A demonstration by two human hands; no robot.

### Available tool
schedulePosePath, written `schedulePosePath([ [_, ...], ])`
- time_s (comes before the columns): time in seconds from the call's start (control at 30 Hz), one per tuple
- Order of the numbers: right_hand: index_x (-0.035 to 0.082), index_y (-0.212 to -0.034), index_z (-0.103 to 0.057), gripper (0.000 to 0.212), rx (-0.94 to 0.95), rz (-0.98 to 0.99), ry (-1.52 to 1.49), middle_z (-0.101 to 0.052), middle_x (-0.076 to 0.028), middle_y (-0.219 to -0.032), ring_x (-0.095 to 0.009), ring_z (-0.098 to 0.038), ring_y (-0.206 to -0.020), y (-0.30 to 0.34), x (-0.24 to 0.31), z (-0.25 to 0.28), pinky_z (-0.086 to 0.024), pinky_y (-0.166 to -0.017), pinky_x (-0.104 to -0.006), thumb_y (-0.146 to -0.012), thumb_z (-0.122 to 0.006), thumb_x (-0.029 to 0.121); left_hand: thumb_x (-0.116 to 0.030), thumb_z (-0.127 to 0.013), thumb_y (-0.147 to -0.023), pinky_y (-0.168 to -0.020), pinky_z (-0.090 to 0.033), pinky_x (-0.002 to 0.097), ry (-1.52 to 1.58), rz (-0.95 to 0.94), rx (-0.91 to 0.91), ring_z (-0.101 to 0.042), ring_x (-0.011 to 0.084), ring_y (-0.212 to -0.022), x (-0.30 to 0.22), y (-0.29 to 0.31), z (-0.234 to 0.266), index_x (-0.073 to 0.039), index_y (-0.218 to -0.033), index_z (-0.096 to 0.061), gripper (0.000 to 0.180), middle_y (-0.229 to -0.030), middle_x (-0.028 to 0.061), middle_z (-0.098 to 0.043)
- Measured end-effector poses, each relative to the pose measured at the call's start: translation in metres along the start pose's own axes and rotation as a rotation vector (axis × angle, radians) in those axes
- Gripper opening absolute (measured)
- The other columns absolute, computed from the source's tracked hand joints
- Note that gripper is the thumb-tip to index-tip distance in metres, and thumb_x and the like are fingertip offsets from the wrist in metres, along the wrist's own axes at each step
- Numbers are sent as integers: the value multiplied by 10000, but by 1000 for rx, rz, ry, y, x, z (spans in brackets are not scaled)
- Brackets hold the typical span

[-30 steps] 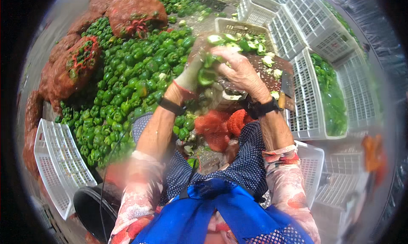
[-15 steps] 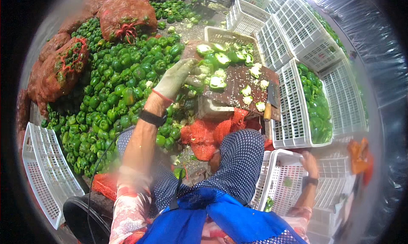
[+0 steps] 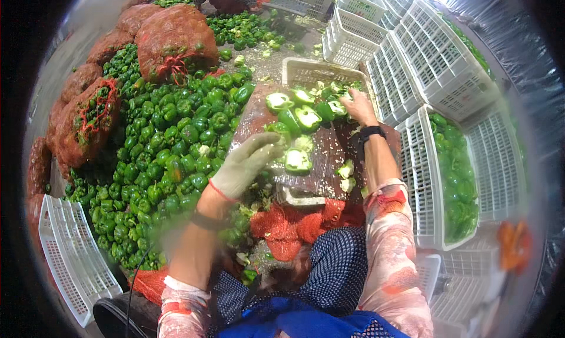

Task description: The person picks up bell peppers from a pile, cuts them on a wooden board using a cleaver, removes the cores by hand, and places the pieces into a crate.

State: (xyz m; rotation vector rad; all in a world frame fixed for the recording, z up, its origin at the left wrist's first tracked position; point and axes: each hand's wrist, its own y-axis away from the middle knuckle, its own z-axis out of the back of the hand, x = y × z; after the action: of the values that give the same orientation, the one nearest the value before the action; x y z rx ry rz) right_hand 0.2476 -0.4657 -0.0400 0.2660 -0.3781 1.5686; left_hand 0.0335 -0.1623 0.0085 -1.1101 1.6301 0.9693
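Several cut green bell pepper halves (image 3: 308,118) lie on a brown cutting board (image 3: 318,188) strewn with pale seeds. My left hand (image 3: 247,163), in a pale glove, is at the board's left edge beside the nearest half (image 3: 298,161); its fingers are bent and apart, with nothing visible in them. Bare, my right hand (image 3: 360,108) reaches over the board's far right part. Its fingertips are at a pepper half (image 3: 337,108), slightly parted and not visibly closed on it. Pale pepper cores (image 3: 346,176) sit near my right forearm, which covers part of the board.
Whole green peppers (image 3: 170,143) are heaped at left below red mesh sacks (image 3: 176,40). Beyond the board stands a crate (image 3: 294,67) with scraps. White crates (image 3: 438,49) are stacked at right, one holding peppers (image 3: 453,179). An empty crate (image 3: 73,249) is at lower left.
My right hand has moved from the crate at lower right up to the peppers on the board. My left hand has lowered slightly. The knife seen on the board is now out of sight.
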Motion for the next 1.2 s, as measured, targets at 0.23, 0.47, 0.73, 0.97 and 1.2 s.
schedulePosePath([
  [0.23,-39,-1069,-544,544,163,40,24,-602,-254,-1077,-382,-565,-1069,33,-1,-17,-441,-889,-439,-756,-691,381,-102,-463,-957,-825,-519,281,-132,-74,-22,-606,166,-1008,1,-8,-4,33,-1278,-473,348,-1158,103,-595],
  [0.47,59,-1138,-561,475,109,75,58,-663,-144,-980,-246,-621,-863,105,13,-28,-479,-797,-395,-776,-725,321,-167,-486,-973,-859,-513,289,-229,-96,-19,-594,163,-1059,-4,13,-9,10,-1276,-515,352,-1169,105,-602],
  [0.73,40,-1241,-481,437,220,179,-759,-603,-147,-1107,-206,-599,-982,179,99,61,-527,-826,-370,-933,-573,337,-352,-495,-972,-591,-553,279,237,88,60,-654,193,-869,-7,35,-3,-100,-1340,-457,447,-1181,100,-581],
  [0.97,91,-1259,-514,457,15,464,-553,-557,-179,-1275,-288,-543,-1179,233,186,63,-434,-1006,-470,-963,-487,439,-454,-520,-949,-816,-558,353,943,-32,514,-630,180,-993,2,36,-5,-110,-1318,-488,506,-1165,51,-623],
  [1.2,127,-1129,-624,298,-200,720,-332,-649,-76,-1078,-233,-644,-940,231,177,37,-545,-851,-344,-836,-675,149,-371,-486,-984,-828,-543,315,600,-102,101,-617,151,-984,-2,18,4,-90,-1313,-498,433,-1150,41,-621],
])
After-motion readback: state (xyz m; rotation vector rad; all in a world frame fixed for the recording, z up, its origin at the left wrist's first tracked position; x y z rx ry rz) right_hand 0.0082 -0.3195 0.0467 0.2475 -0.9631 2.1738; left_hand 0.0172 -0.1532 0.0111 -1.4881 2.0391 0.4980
